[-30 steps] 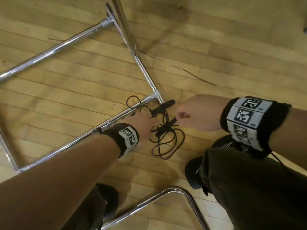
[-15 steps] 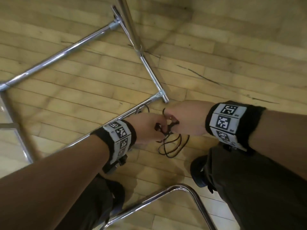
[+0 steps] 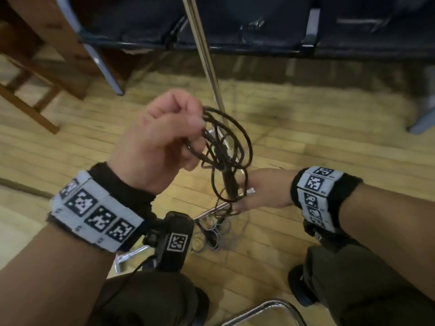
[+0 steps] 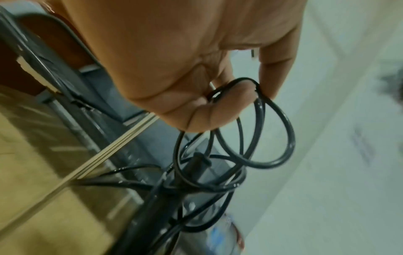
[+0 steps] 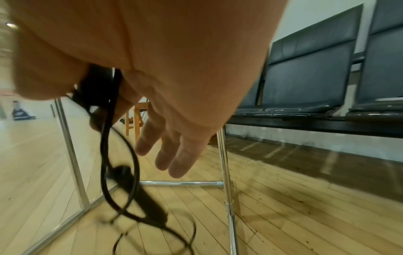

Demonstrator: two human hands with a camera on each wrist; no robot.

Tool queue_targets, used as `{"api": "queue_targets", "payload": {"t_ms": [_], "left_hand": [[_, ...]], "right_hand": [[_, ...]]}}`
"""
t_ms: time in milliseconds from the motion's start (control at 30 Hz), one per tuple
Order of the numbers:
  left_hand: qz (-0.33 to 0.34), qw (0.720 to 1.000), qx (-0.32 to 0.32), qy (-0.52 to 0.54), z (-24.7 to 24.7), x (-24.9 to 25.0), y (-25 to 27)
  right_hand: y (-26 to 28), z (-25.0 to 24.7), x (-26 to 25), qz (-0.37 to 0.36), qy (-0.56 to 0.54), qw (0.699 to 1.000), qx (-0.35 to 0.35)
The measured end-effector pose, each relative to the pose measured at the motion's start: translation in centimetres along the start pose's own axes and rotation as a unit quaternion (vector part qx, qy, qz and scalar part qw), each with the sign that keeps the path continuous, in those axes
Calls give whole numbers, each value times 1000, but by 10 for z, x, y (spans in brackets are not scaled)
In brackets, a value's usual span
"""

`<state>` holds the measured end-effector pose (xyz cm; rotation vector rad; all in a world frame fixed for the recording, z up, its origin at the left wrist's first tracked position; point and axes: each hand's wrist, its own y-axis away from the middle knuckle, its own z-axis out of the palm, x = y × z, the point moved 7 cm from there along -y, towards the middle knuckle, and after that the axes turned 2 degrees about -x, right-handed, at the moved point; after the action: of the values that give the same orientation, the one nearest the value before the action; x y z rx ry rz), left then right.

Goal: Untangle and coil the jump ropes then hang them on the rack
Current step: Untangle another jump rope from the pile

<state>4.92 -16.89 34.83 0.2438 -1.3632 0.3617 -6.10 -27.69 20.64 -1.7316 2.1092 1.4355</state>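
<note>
A tangled black jump rope (image 3: 235, 128) hangs in loops in front of me, above the wooden floor. My left hand (image 3: 195, 135) is raised and pinches several loops at the top of the tangle; in the left wrist view the rope (image 4: 281, 131) runs over the thumb of that hand (image 4: 253, 93). Lower down, my right hand (image 3: 240, 198) holds a black handle (image 5: 98, 88) between thumb and forefinger, its other fingers (image 5: 174, 155) straight. A second handle (image 5: 139, 195) dangles in the loops. The chrome rack pole (image 3: 204, 55) stands right behind the rope.
The rack's chrome base bar (image 3: 211, 211) lies on the floor under the hands. Black bench seats (image 3: 259, 24) line the far side, with a wooden chair (image 3: 35, 67) and a grey chair leg (image 3: 106, 67) at left. Another chrome tube (image 3: 270, 307) curves between my feet.
Both hands have lifted the rope off the floor beside the rack base. The left hand has risen high with the loops, the right stays lower, and my view has tilted up.
</note>
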Motion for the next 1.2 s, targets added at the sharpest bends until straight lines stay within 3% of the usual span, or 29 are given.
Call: {"api": "queue_targets", "payload": {"t_ms": [67,133,200,267,333,400,533,633,700,800,867,1033,1200], "left_hand": [[43,998,52,-4,-7,32,3],[45,987,134,-76,-16,42,7],[-13,967,209,-142,-29,24,11],[-105,952,249,-143,-37,-11,19],[-186,944,260,-78,-41,-53,30],[-230,940,247,-44,-43,-87,35],[-259,932,142,-210,-49,-104,19],[-255,927,98,-258,-59,-105,7],[-270,904,109,-312,-69,-104,3],[-285,847,127,-429,-85,-101,0],[-286,830,146,-457,-89,-98,-3],[-241,878,151,-385,-73,-89,-9],[-225,842,-6,-490,-44,-94,-8]], "right_hand": [[15,-5,-17,-4,-49,997,66],[33,-13,-30,-14,-183,975,121],[53,-25,-42,-41,-365,915,168],[67,-32,-50,-47,-502,839,205],[69,-31,-49,-25,-543,809,222],[63,-25,-43,10,-530,823,205],[40,-30,-38,60,-333,932,129],[21,-52,-41,49,-258,954,145],[12,-62,-36,61,-274,943,178],[1,-70,-29,77,-287,931,211],[-4,-75,-28,77,-298,922,234],[-11,-78,-22,101,-399,867,281],[-11,-67,-24,92,-581,764,264]]}}
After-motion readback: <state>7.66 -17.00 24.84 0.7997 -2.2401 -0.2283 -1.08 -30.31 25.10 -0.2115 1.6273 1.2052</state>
